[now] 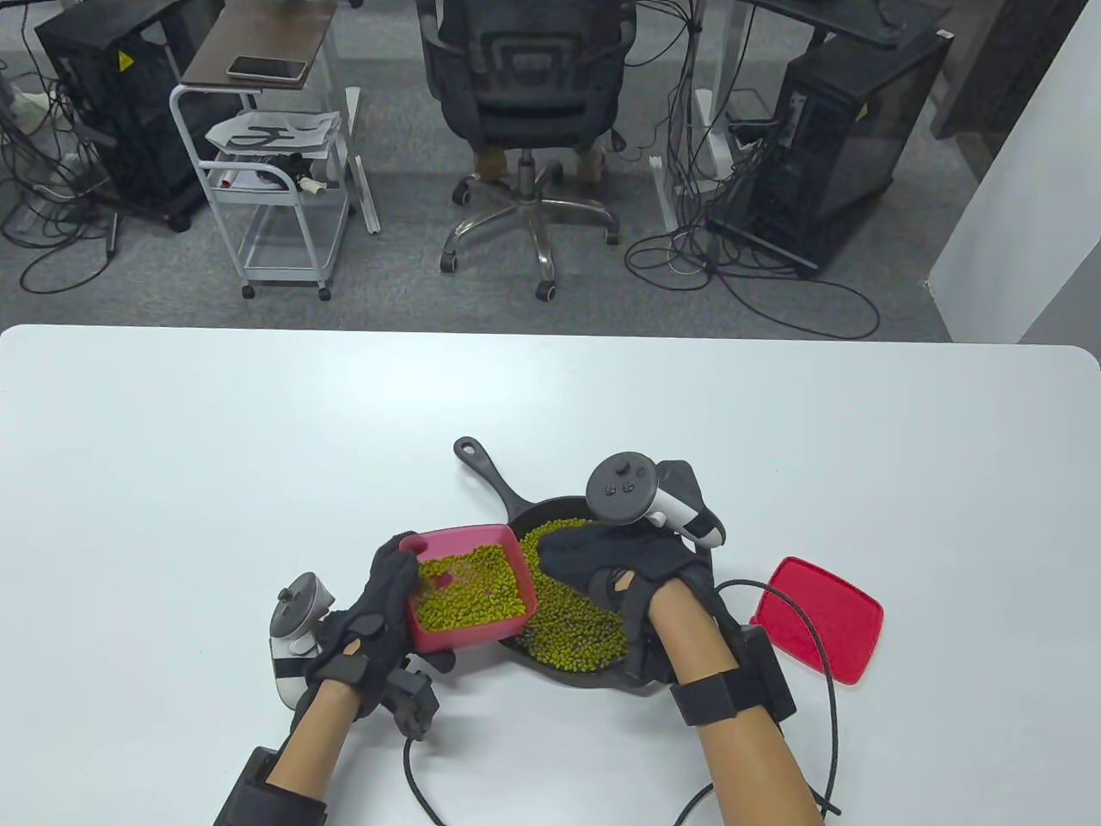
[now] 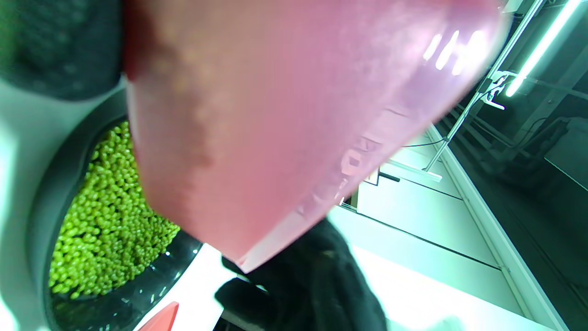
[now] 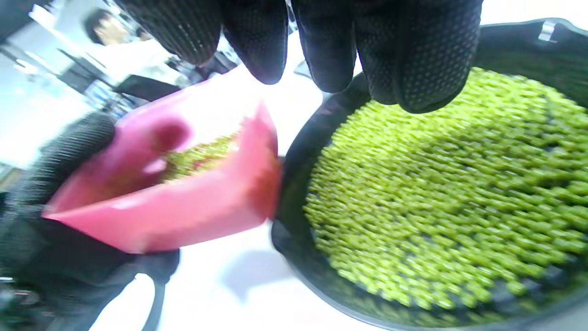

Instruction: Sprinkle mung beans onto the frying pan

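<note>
A black frying pan (image 1: 503,495) sits on the white table, its handle pointing far-left, with many green mung beans (image 1: 572,624) spread inside. My left hand (image 1: 378,619) grips a pink square container (image 1: 469,598) holding more mung beans, raised at the pan's left rim. In the left wrist view the container's underside (image 2: 285,115) fills the frame, with the pan's beans (image 2: 110,220) below. My right hand (image 1: 615,564) hovers over the pan, fingers (image 3: 404,50) loosely extended above the beans (image 3: 441,193), holding nothing. The right wrist view shows the container (image 3: 174,202) tilted beside the pan rim (image 3: 294,184).
A red lid (image 1: 817,618) lies flat on the table right of the pan. Cables run from both wrists across the table's near edge. Beyond the far edge stand an office chair (image 1: 529,95), a white cart (image 1: 275,172) and computer cases.
</note>
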Demonstrator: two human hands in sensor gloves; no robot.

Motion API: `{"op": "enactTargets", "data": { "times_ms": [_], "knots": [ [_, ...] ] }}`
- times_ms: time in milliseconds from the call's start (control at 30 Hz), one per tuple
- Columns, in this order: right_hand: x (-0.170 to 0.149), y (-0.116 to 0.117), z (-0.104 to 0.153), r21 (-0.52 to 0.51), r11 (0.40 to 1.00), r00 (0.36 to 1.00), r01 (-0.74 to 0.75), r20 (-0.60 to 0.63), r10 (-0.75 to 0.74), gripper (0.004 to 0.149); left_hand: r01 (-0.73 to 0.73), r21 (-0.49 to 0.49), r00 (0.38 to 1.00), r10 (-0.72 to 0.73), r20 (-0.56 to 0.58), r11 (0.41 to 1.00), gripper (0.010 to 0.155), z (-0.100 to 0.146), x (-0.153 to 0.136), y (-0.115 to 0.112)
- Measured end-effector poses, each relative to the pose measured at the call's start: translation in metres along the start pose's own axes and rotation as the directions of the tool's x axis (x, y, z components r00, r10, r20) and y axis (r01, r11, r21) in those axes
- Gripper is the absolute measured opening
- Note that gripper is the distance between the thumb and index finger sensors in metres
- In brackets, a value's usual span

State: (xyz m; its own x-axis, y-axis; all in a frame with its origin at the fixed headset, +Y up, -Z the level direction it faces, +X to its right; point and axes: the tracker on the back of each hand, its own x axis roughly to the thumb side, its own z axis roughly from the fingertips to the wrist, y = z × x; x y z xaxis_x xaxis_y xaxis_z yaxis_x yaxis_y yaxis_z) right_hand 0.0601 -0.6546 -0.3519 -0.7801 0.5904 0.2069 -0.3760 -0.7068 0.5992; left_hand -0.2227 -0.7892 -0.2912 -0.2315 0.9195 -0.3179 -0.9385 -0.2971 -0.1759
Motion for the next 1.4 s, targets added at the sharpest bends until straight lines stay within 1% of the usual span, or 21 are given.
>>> {"op": "enactTargets", "data": {
  "times_ms": [100, 167, 267, 333, 400, 433, 467, 500, 533, 600, 667, 733, 833, 900, 967, 1033, 1067, 1133, 1167, 1267, 1400],
  "knots": [
    [0.025, 0.002, 0.004, -0.044, 0.999, 0.993, 0.019, 0.116, -0.013, 0.053, 0.005, -0.001, 1.000, -0.005, 0.002, 1.000, 0.077, 0.000, 0.000, -0.001],
    [0.044, 0.009, 0.003, -0.046, 0.999, 0.985, 0.022, 0.175, -0.013, 0.052, 0.006, -0.002, 1.000, -0.006, 0.005, 1.000, 0.077, 0.000, 0.000, -0.001],
    [0.067, 0.024, -0.005, -0.043, 0.999, 0.978, -0.032, 0.205, 0.041, 0.051, 0.007, -0.005, 1.000, -0.007, 0.012, 1.000, 0.077, 0.000, 0.000, -0.002],
    [0.077, 0.037, -0.015, -0.002, 0.995, 0.980, -0.103, 0.169, 0.102, 0.052, 0.005, -0.011, 1.000, -0.005, 0.016, 1.000, 0.077, 0.000, 0.000, -0.003],
    [0.083, 0.052, -0.028, 0.042, 0.980, 0.976, -0.195, 0.103, 0.190, 0.056, 0.003, -0.016, 1.000, -0.003, 0.022, 1.000, 0.077, 0.000, 0.000, -0.004],
    [0.084, 0.058, -0.033, 0.070, 0.970, 0.971, -0.231, 0.083, 0.225, 0.059, 0.000, -0.019, 1.000, 0.001, 0.026, 1.000, 0.077, 0.000, 0.000, -0.004],
    [0.084, 0.063, -0.038, 0.135, 0.956, 0.966, -0.260, 0.045, 0.256, 0.065, -0.012, -0.028, 0.999, 0.013, 0.036, 1.000, 0.076, 0.000, 0.000, -0.004],
    [0.084, 0.065, -0.041, 0.169, 0.958, 0.972, -0.234, 0.024, 0.233, 0.071, 0.004, -0.021, 1.000, -0.003, 0.031, 1.000, 0.077, 0.001, 0.000, -0.004],
    [0.083, 0.066, -0.043, 0.160, 0.963, 0.976, -0.217, 0.021, 0.216, 0.074, 0.033, -0.008, 0.999, -0.032, 0.034, 0.999, 0.077, 0.001, -0.001, -0.003],
    [0.081, 0.067, -0.051, 0.158, 0.965, 0.977, -0.208, -0.005, 0.211, 0.083, -0.002, -0.007, 0.999, 0.002, 0.044, 1.000, 0.076, 0.001, -0.002, -0.005],
    [0.082, 0.070, -0.056, 0.152, 0.963, 0.972, -0.223, -0.034, 0.230, 0.084, 0.012, 0.004, 0.999, -0.012, 0.041, 1.000, 0.076, 0.000, -0.004, -0.007],
    [0.085, 0.070, -0.059, 0.126, 0.960, 0.966, -0.251, -0.031, 0.256, 0.084, -0.005, 0.025, 0.999, 0.004, 0.051, 1.000, 0.076, 0.000, -0.006, -0.007],
    [0.088, 0.072, -0.063, 0.102, 0.972, 0.977, -0.210, -0.010, 0.212, 0.082, -0.018, 0.011, 0.999, 0.017, 0.049, 1.000, 0.076, 0.001, -0.005, -0.007],
    [0.092, 0.074, -0.065, 0.065, 0.968, 0.969, -0.243, -0.016, 0.245, 0.079, -0.018, 0.043, 0.999, 0.016, 0.051, 0.999, 0.076, 0.001, -0.007, -0.007],
    [0.095, 0.077, -0.066, 0.062, 0.970, 0.972, -0.235, -0.008, 0.236, 0.070, -0.030, 0.028, 0.999, 0.028, 0.038, 0.999, 0.076, -0.001, -0.009, -0.007],
    [0.095, 0.078, -0.067, 0.050, 0.969, 0.970, -0.241, -0.003, 0.241, 0.065, -0.029, 0.027, 0.999, 0.028, 0.041, 0.999, 0.076, -0.001, -0.010, -0.006],
    [0.094, 0.078, -0.067, 0.021, 0.977, 0.977, -0.211, 0.006, 0.211, 0.060, -0.024, 0.029, 0.999, 0.023, 0.038, 0.999, 0.076, -0.001, -0.009, -0.006],
    [0.092, 0.075, -0.068, 0.005, 0.980, 0.980, -0.201, 0.009, 0.201, 0.053, -0.030, 0.022, 0.999, 0.030, 0.038, 0.999, 0.076, -0.001, -0.009, -0.007],
    [0.090, 0.074, -0.068, -0.027, 0.980, 0.980, -0.196, 0.011, 0.197, 0.048, -0.034, 0.009, 0.999, 0.034, 0.036, 0.999, 0.076, -0.001, -0.009, -0.008],
    [0.087, 0.070, -0.068, -0.025, 0.987, 0.987, -0.160, 0.015, 0.160, 0.040, -0.043, -0.001, 0.999, 0.043, 0.029, 0.999, 0.076, -0.001, -0.009, -0.008],
    [0.082, 0.060, -0.067, -0.011, 0.995, 0.994, -0.104, 0.023, 0.104, 0.038, -0.054, -0.003, 0.998, 0.054, 0.033, 0.999, 0.076, -0.001, -0.008, -0.008]
  ]
}}
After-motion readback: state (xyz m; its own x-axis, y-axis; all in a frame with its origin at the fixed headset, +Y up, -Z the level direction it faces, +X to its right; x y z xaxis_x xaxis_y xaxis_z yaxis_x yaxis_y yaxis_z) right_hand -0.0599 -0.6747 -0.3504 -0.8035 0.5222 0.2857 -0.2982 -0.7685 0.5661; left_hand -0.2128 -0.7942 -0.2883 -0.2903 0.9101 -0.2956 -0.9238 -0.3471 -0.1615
